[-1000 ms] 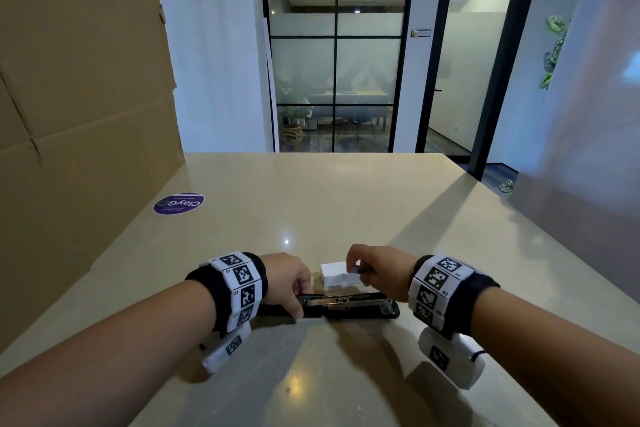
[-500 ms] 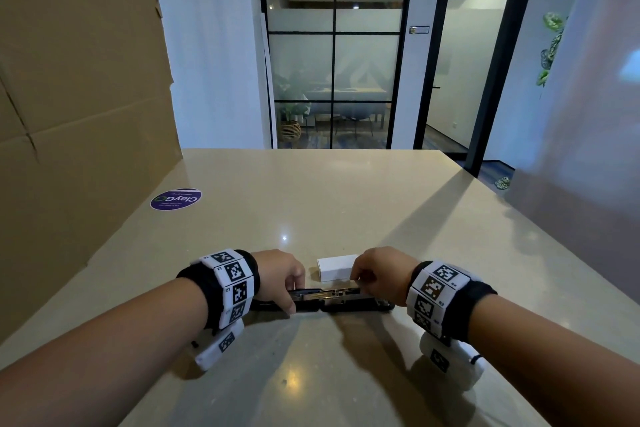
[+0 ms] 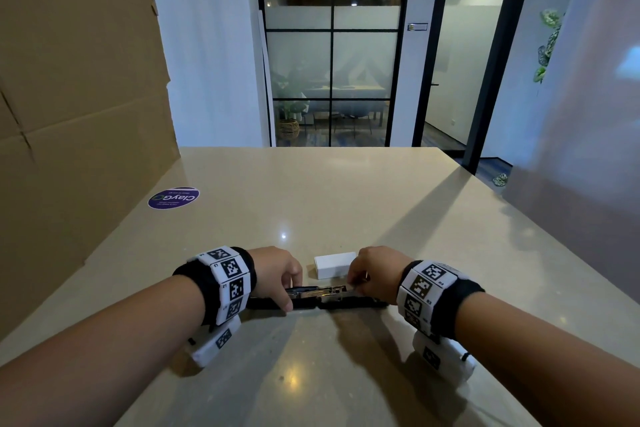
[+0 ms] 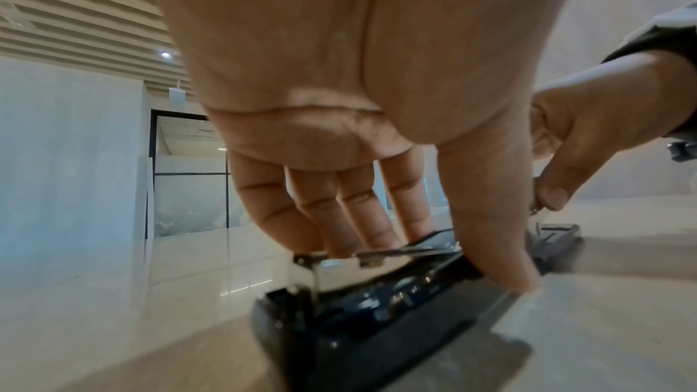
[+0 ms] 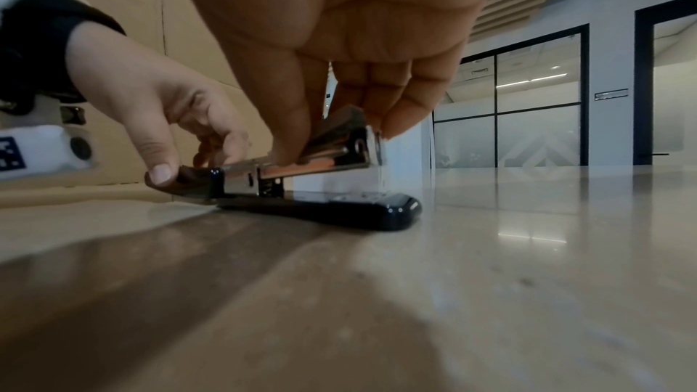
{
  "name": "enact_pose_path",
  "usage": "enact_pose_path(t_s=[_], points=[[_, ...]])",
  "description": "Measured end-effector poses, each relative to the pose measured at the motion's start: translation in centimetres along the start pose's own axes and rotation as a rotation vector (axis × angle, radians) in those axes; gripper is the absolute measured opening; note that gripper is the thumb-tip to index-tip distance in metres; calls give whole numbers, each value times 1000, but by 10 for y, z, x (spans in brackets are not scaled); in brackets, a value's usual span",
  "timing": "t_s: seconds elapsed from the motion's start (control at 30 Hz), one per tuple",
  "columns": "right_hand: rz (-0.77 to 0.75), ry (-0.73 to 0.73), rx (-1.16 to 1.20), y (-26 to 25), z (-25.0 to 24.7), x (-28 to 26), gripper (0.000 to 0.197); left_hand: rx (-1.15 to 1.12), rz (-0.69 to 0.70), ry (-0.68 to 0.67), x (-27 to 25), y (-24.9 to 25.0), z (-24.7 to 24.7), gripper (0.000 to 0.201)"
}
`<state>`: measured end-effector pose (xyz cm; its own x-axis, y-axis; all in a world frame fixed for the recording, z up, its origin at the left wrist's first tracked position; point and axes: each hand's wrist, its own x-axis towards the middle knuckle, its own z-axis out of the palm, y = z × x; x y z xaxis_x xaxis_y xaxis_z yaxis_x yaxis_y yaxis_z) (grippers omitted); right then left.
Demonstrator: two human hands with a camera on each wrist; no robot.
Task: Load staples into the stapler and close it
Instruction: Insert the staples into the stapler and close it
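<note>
Two hands work on one black stapler (image 3: 317, 298), which lies lengthwise left to right on the near part of the tabletop (image 3: 346, 204), opened out flat. The left hand (image 3: 277, 276) clamps the stapler's left half: in the left wrist view its fingers (image 4: 351, 219) curl down on the far side of the metal rail and its thumb (image 4: 494, 228) presses the near black edge. The right hand (image 3: 375, 272) is closed in a pinch over the right half; the right wrist view shows its thumb (image 5: 290, 118) and fingertips (image 5: 405, 116) holding a small metal strip (image 5: 341, 127) tilted over the open end of the chrome magazine (image 5: 313, 164). Whether this strip is a row of staples or part of the mechanism cannot be told. The black base (image 5: 339, 209) rests flat on the tabletop below the magazine.

A small white box (image 3: 334, 264) lies just beyond the stapler, between the two hands. A round purple sticker (image 3: 174, 198) sits on the far left of the tabletop, near a large cardboard sheet (image 3: 79, 107) standing along the left edge.
</note>
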<state>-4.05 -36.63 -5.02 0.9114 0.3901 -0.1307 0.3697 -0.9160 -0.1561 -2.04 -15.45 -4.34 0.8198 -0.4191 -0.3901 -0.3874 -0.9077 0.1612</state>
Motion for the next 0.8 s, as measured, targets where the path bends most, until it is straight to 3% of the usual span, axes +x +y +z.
enact_pose_path(t_s=[0.33, 0.53, 0.67, 0.8], points=[[43, -36, 25, 16, 1, -5, 28, -20, -10, 2, 0, -4, 2, 41], [98, 2, 71, 30, -1, -17, 26, 100, -84, -34, -10, -19, 3, 41], [87, 12, 69, 26, 2, -17, 25, 96, -112, 45, -19, -30, -4, 34], [90, -3, 54, 24, 2, -16, 23, -7, -48, 182, -27, -23, -27, 23]])
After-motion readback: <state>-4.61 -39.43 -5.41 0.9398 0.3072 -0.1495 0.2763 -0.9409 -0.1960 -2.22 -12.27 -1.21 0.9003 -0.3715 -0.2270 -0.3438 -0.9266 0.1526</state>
